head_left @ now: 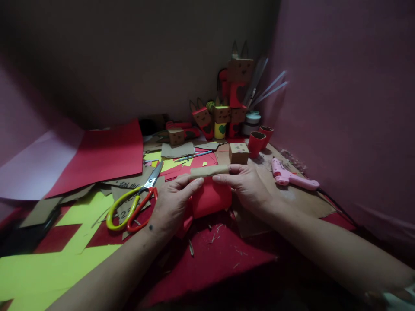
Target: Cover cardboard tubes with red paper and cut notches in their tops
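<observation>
Two hands [171, 205] [248, 185] pinch a cardboard strip [209, 171]; red cups [256, 144] behind.

Left hand [171, 203] and right hand [247, 186] side by side, fingers pinched inward

yellow-and-red scissors [136, 203] lying on cardboard scraps at 8 o'clock, pink glue gun [293, 178] at 4, big red sheet [103, 155] at 9, yellow paper offcuts [48, 268] at 7, little cardboard cube [239, 153] and two red tubes [256, 142] around 1, bunch of cardboard animal figures [223, 114] behind them at 12

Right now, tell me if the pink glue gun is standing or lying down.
Lying down: the pink glue gun rests on its side on the brown cardboard.
</observation>
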Available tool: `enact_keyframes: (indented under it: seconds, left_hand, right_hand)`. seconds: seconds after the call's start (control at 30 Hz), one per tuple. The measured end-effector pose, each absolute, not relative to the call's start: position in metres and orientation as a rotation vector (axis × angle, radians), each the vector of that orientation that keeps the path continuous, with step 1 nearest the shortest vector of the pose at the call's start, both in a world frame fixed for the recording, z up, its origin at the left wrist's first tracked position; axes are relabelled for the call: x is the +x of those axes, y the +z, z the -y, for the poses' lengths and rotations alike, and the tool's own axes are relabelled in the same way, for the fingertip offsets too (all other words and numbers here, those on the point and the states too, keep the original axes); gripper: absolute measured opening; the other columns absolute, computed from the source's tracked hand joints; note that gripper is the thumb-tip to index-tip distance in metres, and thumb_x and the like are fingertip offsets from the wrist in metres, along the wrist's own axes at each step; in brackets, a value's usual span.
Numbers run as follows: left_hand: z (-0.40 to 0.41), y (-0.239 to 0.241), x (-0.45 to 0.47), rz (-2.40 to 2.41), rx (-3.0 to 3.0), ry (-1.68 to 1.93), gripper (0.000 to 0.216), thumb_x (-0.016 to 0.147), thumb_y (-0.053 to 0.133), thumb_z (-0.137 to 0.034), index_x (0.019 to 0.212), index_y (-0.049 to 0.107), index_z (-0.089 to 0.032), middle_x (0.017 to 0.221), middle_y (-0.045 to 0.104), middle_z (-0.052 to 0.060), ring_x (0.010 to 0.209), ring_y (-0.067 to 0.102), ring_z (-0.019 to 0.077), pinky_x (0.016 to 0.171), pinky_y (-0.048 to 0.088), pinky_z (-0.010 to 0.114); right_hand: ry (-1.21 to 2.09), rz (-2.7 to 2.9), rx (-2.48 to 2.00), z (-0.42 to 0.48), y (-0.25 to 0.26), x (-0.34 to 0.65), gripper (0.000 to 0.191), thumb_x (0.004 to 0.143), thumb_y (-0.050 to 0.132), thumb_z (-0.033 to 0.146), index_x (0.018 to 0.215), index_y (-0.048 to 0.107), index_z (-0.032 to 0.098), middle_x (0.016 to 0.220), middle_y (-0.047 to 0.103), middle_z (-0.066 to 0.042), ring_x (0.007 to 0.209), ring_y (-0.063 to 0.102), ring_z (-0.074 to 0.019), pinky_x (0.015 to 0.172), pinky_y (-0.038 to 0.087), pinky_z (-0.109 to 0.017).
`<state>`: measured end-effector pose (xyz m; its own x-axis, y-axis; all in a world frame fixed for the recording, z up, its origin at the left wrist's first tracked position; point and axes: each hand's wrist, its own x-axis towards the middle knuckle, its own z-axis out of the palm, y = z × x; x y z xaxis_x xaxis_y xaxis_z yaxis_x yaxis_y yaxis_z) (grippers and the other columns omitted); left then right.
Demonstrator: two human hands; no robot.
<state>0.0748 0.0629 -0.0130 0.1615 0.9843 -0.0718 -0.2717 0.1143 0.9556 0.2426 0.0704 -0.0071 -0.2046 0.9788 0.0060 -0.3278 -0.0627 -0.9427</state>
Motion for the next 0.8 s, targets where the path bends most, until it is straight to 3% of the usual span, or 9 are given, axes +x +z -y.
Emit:
enact_keyframes:
  seconds: [0.2, 0.33, 0.47, 0.6, 0.8]
  left_hand:
    - [-0.067, -0.012, 0.069, -0.964, 1.018, 1.195, 0.030, 0.071, 0.079, -0.031, 0.096, 0.076, -0.016, 0.088, 0.077, 0.008, 0.074, 0.069, 0.0189, 0.072, 0.055, 0.029]
    - [-0.067, -0.006, 0.065, -0.981, 1.038, 1.219, 0.028, 0.071, 0.078, -0.031, 0.094, 0.076, -0.016, 0.089, 0.077, 0.007, 0.078, 0.069, 0.0200, 0.075, 0.054, 0.029]
    - [-0.064, -0.001, 0.067, -1.052, 1.083, 1.199, 0.030, 0.069, 0.078, -0.032, 0.093, 0.076, -0.015, 0.087, 0.077, 0.008, 0.075, 0.068, 0.0200, 0.068, 0.053, 0.028]
    - [-0.064, -0.002, 0.071, -1.113, 1.150, 1.216, 0.034, 0.067, 0.080, -0.033, 0.096, 0.076, -0.015, 0.087, 0.077, 0.008, 0.076, 0.067, 0.0202, 0.069, 0.053, 0.029]
    - [-0.066, -0.003, 0.069, -1.020, 1.124, 1.222, 0.028, 0.067, 0.079, -0.030, 0.092, 0.076, -0.017, 0.089, 0.077, 0.008, 0.078, 0.069, 0.0225, 0.075, 0.054, 0.034]
  right_hand:
    - [1.533, 1.065, -1.039, -0.074, 0.010, 0.235, 0.005, 0.068, 0.076, 0.016, 0.072, 0.074, 0.016, 0.071, 0.073, -0.006, 0.065, 0.065, -0.0170, 0.067, 0.052, -0.033]
    - [1.672, 1.064, -0.887, -0.079, 0.004, 0.231, 0.013, 0.069, 0.074, 0.018, 0.082, 0.075, 0.018, 0.082, 0.075, -0.006, 0.076, 0.067, -0.0194, 0.075, 0.053, -0.036]
    - [1.719, 1.030, -0.835, -0.081, -0.005, 0.231, 0.021, 0.066, 0.078, 0.021, 0.086, 0.076, 0.017, 0.081, 0.075, -0.006, 0.074, 0.068, -0.0182, 0.075, 0.052, -0.034]
    - [1.659, 1.005, -0.845, -0.079, -0.005, 0.229, 0.019, 0.064, 0.079, 0.020, 0.082, 0.076, 0.016, 0.075, 0.074, -0.005, 0.066, 0.067, -0.0173, 0.071, 0.052, -0.034]
    - [1.664, 1.114, -0.756, -0.075, -0.004, 0.228, 0.019, 0.070, 0.075, 0.025, 0.089, 0.077, 0.022, 0.085, 0.076, -0.003, 0.078, 0.069, -0.0176, 0.073, 0.052, -0.031]
